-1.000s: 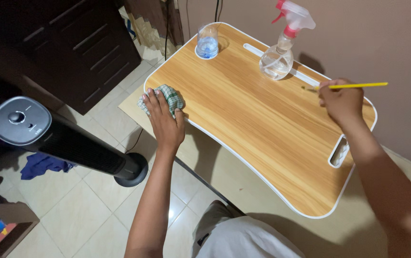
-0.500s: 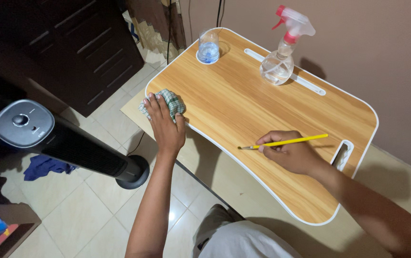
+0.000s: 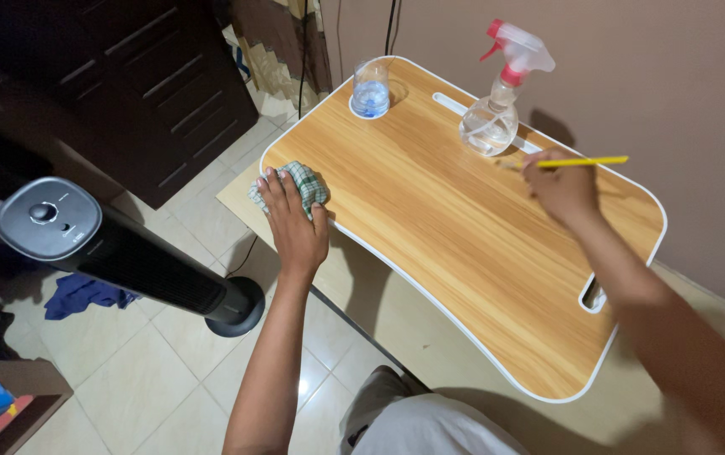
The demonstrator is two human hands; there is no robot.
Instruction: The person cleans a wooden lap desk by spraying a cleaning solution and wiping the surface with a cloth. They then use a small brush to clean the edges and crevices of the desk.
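Note:
My left hand (image 3: pixel 293 221) presses a green checked cloth (image 3: pixel 305 180) onto the left edge of a wooden lap table (image 3: pixel 430 211) with a white rim. My right hand (image 3: pixel 561 187) grips a thin yellow paintbrush (image 3: pixel 586 161) and hovers over the table's far side, just right of a clear spray bottle (image 3: pixel 496 101) with a pink and white trigger. The brush lies level, its tip end hidden behind my fingers near the long slot. A glass of water (image 3: pixel 370 87) sits in the round recess at the far left corner.
A black tower fan (image 3: pixel 118 253) stands on the tiled floor to the left, with a blue rag (image 3: pixel 80 295) beside its base. A dark drawer cabinet (image 3: pixel 126 76) fills the upper left. A plain wall runs behind the table. A cardboard box (image 3: pixel 0 404) sits at bottom left.
My right hand swung with the paintbrush from the far slot down to the near middle of the table, then back up beside the spray bottle. My left hand stayed on the cloth.

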